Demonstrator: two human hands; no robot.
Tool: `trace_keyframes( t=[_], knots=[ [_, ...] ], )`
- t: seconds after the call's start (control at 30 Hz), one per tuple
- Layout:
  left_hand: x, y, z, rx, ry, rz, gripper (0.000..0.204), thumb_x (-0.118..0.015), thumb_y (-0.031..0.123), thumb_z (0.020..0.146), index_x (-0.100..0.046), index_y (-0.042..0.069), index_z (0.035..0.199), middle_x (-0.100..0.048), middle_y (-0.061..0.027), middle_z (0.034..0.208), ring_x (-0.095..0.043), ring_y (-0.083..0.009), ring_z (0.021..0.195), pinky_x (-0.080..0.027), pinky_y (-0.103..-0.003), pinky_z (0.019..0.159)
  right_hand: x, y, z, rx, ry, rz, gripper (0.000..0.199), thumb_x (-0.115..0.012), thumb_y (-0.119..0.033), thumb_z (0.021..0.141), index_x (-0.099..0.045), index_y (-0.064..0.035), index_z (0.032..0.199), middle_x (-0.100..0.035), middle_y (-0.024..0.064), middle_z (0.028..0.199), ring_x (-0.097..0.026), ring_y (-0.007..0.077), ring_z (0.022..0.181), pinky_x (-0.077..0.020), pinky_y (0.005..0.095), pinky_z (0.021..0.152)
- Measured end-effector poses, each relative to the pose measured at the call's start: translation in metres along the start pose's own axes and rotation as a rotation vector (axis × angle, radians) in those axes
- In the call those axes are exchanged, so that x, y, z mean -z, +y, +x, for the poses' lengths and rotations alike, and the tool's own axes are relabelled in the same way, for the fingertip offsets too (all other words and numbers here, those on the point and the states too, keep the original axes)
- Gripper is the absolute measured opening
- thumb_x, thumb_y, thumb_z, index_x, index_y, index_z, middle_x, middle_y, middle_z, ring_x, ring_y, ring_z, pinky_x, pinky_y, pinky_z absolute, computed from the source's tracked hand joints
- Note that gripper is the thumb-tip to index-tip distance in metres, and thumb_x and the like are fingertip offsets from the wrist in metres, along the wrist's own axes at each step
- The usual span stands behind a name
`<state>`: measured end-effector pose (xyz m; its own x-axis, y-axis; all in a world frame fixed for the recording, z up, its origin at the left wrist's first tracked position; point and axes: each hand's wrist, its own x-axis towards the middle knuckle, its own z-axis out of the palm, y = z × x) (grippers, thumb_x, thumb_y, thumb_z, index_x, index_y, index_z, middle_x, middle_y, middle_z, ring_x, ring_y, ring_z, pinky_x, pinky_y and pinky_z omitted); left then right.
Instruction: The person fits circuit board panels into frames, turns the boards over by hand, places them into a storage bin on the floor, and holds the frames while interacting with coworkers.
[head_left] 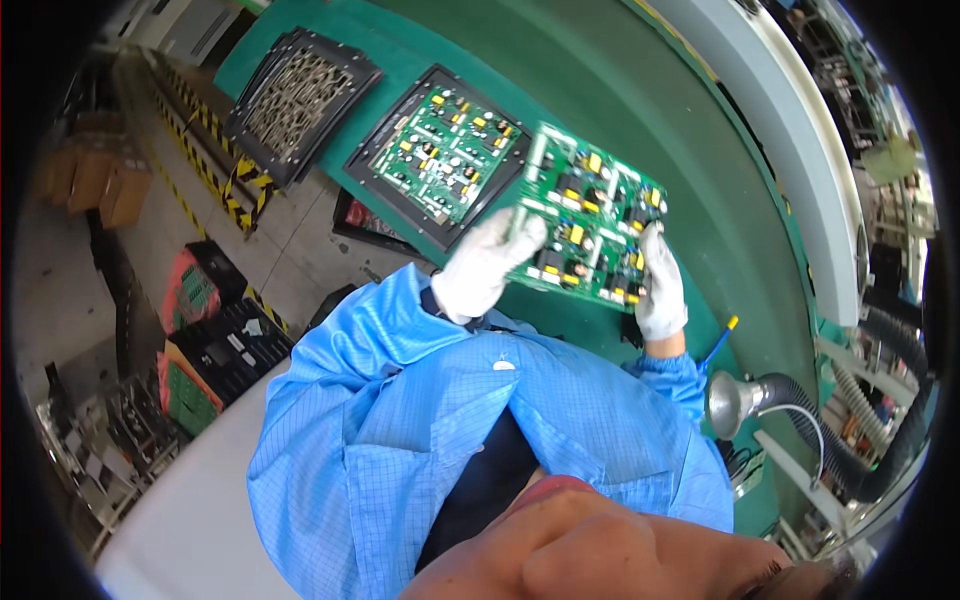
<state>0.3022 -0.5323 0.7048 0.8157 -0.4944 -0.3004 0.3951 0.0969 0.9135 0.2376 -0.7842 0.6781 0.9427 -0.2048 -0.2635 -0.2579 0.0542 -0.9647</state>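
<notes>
A green circuit board [608, 232] with yellow and black components is held up in front of me, tilted, above the green bench. My left hand [487, 262], in a white glove, grips its left edge with the thumb over the top side. On the opposite edge my right hand [660, 285], also gloved in white, has its fingers closed along the rim. Fingers under the board are hidden. Just left of it, a second populated circuit board [445, 150] lies in a black frame tray [358, 163] on the bench.
Farther left, a stack of black trays [300, 105] sits on the green bench [420, 42]. A metal funnel-shaped nozzle [735, 404] on a black hose and a blue stick with a yellow tip [722, 340] are at right. Cardboard boxes [110, 180] stand on the floor at left.
</notes>
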Motion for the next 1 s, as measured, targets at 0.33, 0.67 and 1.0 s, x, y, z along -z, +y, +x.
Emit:
trace_keyframes(
  t=[0.33, 0.67, 1.0],
  knots=[
    [0.112, -0.087, -0.029, 0.304, 0.331, 0.004, 0.084, -0.062, 0.049, 0.091, -0.029, -0.004, 0.147, -0.056, -0.0179, 0.126, -0.065, -0.0267, 0.097, -0.056, -0.034, 0.079, 0.029, 0.025, -0.056, -0.171, 0.252, 0.333, 0.048, -0.046, -0.032, 0.103, -0.047, 0.0049, 0.133, -0.06, 0.011, 0.123, -0.062, 0.0164, 0.107, -0.0525, 0.0298, 0.091],
    [0.092, -0.063, 0.0, -0.121, 0.539, 0.947, 0.054, -0.065, 0.036, 0.087, -0.053, 0.006, 0.131, -0.066, -0.0165, 0.113, -0.066, -0.0308, 0.096, -0.052, -0.038, 0.085, 0.0, 0.049, -0.029, -0.151, 0.283, 0.285, 0.044, -0.06, -0.03, 0.097, -0.05, 0.0047, 0.123, -0.061, 0.0089, 0.114, -0.061, 0.0149, 0.1, -0.0516, 0.0302, 0.087],
    [0.099, -0.087, 0.064, -0.039, 0.31, 1.774, 0.055, -0.057, 0.023, 0.092, -0.04, 0.02, 0.144, -0.045, -0.0065, 0.142, -0.039, -0.036, 0.132, -0.032, -0.056, 0.108, 0.015, 0.064, -0.036, -0.187, 0.232, 0.313, 0.04, -0.061, -0.028, 0.096, -0.054, 0.0032, 0.119, -0.061, 0.0069, 0.114, -0.056, 0.0143, 0.107, -0.0418, 0.0319, 0.099]
  ],
)
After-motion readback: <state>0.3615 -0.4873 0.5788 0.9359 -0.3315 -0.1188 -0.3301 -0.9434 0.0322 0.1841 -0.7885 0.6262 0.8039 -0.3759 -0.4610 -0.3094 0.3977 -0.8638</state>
